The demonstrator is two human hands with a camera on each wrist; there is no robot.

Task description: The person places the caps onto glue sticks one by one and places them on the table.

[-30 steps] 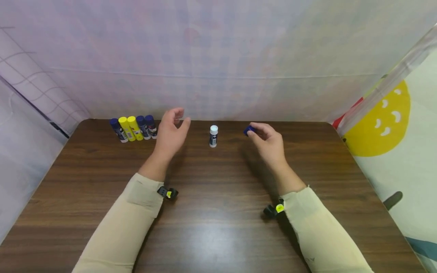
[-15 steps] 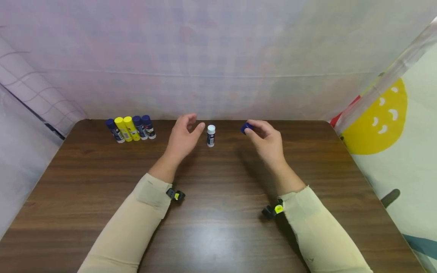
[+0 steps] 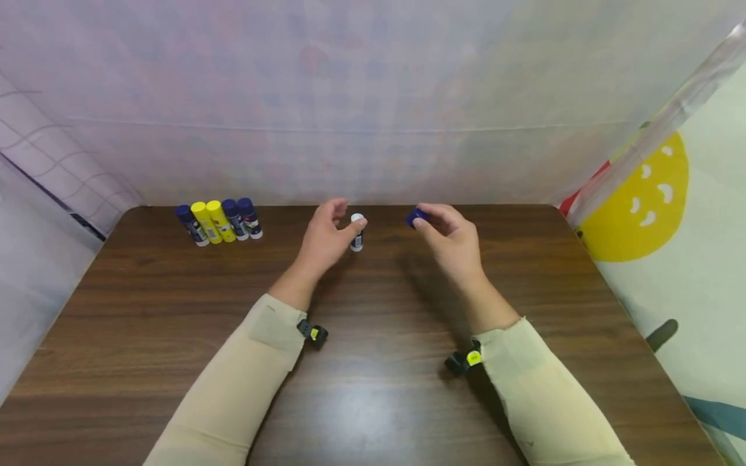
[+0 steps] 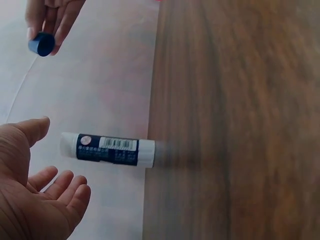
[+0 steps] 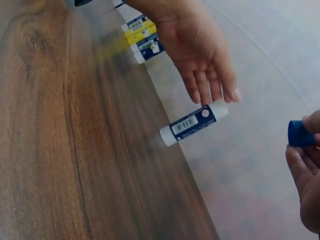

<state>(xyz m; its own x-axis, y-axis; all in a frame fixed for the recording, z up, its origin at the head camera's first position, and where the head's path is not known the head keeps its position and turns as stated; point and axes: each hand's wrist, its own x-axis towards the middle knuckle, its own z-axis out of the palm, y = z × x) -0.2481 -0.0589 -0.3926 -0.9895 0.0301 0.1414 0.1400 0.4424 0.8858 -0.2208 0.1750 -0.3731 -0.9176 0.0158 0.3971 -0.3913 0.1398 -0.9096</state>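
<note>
An uncapped glue stick (image 4: 112, 149) with a dark blue label stands upright on the table, its white top bare. Close beside it is my left hand (image 3: 327, 236), fingers and thumb spread around the upper part; in the left wrist view a gap shows between them and the stick. In the head view the thumb partly hides the stick. Off to the right and above the table, my right hand (image 3: 457, 243) pinches a dark blue glue stick cap (image 5: 298, 133) between thumb and fingers, its hollow end visible in the left wrist view (image 4: 45, 45).
A row of capped glue sticks stands at the table's back left: yellow ones (image 3: 219, 221) in the middle, dark blue ones (image 3: 249, 219) on both sides. The brown wooden table (image 3: 373, 323) ends at a pale curtain (image 3: 373, 129) behind.
My left hand has moved right, away from the row of glue sticks, up to the uncapped one. My right hand keeps the cap pinched and has barely shifted.
</note>
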